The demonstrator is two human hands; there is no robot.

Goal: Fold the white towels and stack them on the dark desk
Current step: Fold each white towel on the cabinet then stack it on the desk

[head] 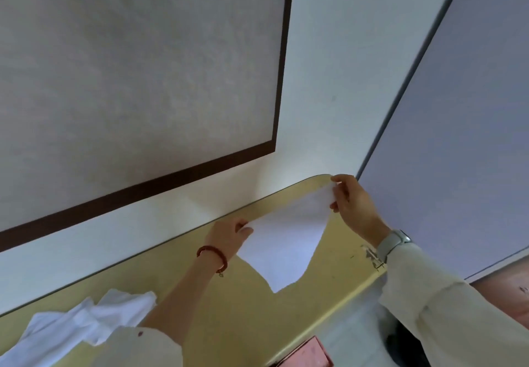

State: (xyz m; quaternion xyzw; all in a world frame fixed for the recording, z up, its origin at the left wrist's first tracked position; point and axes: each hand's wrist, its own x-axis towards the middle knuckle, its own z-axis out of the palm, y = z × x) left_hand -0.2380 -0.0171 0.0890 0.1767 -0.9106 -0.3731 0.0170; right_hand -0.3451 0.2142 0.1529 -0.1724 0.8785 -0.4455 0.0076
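Your left hand (229,233) and right hand (350,203) each pinch a top corner of a white cloth towel (286,243) in their fingers, hanging it above the yellow-topped table (229,309); crumpled white towels (83,323) lie on that table's left end

Yellow table (243,318), crumpled white towels (83,321) at left, pink box (310,353) near edge
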